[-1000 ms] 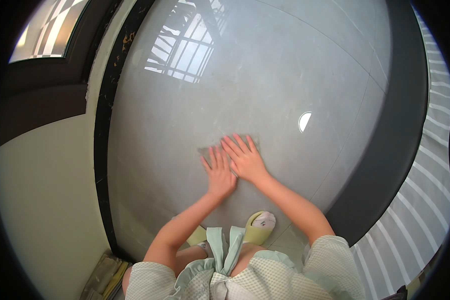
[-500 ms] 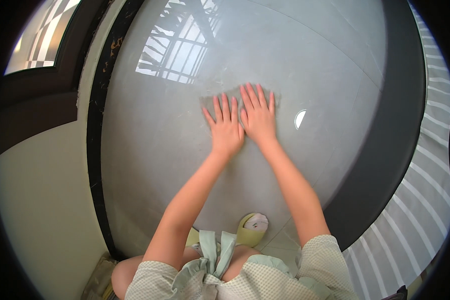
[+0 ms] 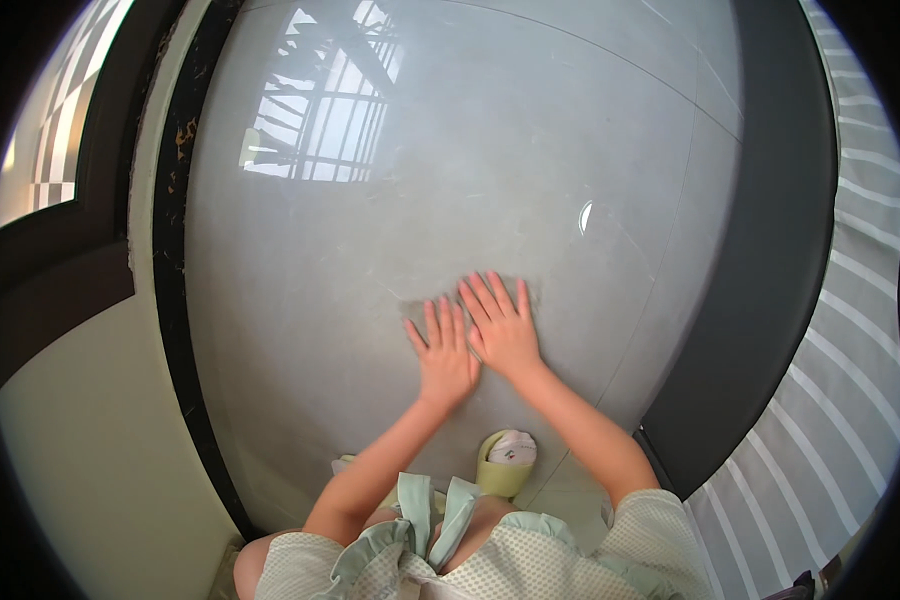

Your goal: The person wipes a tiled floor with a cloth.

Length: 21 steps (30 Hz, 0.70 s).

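My left hand lies flat, palm down, with its fingers apart. Beside it my right hand is also pressed flat, fingers stretched forward and reaching slightly farther. The thumbs are close together. Beneath both palms is a thin grey piece that looks like a cloth. Only its edges show past the fingertips, and its colour nearly matches the glossy grey tiled floor it rests on. Neither hand grips anything.
Behind my hands are my feet in green slippers. A dark bed base with a grey striped cover borders the right. On the left run a black skirting and a pale wall. Window light reflects off the floor.
Both hands have slid back toward my body, with the grey piece under them. My elbows are more bent, and the view has shifted a little.
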### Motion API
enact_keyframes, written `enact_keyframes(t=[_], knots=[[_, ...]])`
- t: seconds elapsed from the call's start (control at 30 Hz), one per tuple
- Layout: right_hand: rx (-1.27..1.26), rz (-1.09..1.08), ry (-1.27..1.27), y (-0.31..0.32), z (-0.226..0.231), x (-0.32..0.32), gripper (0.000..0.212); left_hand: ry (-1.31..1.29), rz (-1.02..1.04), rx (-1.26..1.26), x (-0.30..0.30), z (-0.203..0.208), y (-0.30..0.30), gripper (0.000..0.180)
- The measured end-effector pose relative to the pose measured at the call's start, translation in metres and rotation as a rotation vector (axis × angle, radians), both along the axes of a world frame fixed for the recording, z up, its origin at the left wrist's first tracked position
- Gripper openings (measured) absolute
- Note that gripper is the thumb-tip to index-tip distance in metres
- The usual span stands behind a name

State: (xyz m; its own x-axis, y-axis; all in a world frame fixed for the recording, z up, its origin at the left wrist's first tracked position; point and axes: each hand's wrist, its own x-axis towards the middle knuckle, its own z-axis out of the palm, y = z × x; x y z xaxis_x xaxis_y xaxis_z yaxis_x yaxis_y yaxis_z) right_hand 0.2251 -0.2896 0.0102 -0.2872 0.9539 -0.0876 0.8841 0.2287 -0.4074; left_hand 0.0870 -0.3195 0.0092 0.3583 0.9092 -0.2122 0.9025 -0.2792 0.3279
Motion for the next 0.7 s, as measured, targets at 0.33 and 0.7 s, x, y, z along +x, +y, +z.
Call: enact_keyframes(t=[0.33, 0.7], knots=[[0.314, -0.104, 0.073, 0.188, -0.014, 0.004, 0.059, -0.038, 0.035, 0.237, 0.012, -0.008, 0.198, 0.068], [-0.023, -0.269, -0.127, 0.008, 0.001, 0.087, 0.064, -0.052, -0.347, 0.032, 0.087, 0.005, 0.066, 0.07]])
